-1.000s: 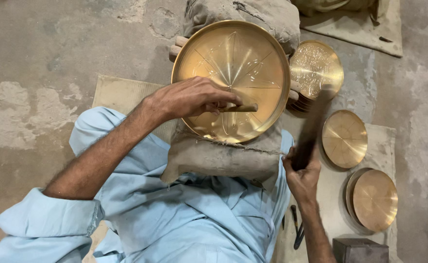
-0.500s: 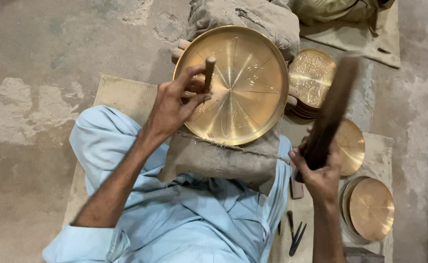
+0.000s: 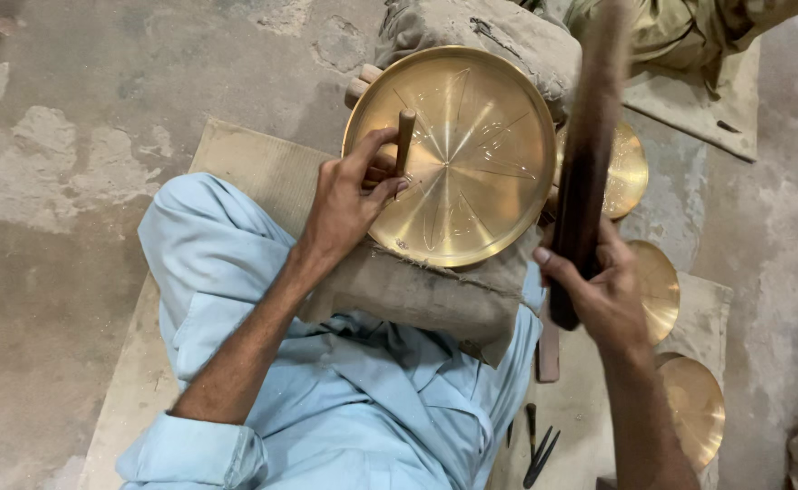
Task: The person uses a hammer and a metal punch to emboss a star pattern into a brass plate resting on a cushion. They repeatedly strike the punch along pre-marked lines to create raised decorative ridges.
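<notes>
A: Plate (image 3: 472,154), brass, round, lies face up on a burlap pad (image 3: 417,290) over the lap. Fine lines radiate from its centre.

B: Far left first?

A: Concrete floor (image 3: 72,181), patchy. Then a board (image 3: 254,168) under the seated person, pale blue sleeve and trousers.

B: Left hand (image 3: 349,200)?

A: Clenched round a short wooden-handled punch (image 3: 404,136), held upright, tip on the plate's left half. Heel of the hand rests at the plate's rim.

B: Right hand (image 3: 599,290)?

A: Gripping a dark mallet (image 3: 585,172), raised above the plate's right edge, upper end blurred. Not touching the plate.

B: Beyond that?

A: Three more brass plates: one (image 3: 630,172) partly behind the mallet, one (image 3: 658,286) just right of the hand, one (image 3: 699,408) lower right. Small dark tools (image 3: 537,449) lie on the board by the knee; I cannot tell their kind.
</notes>
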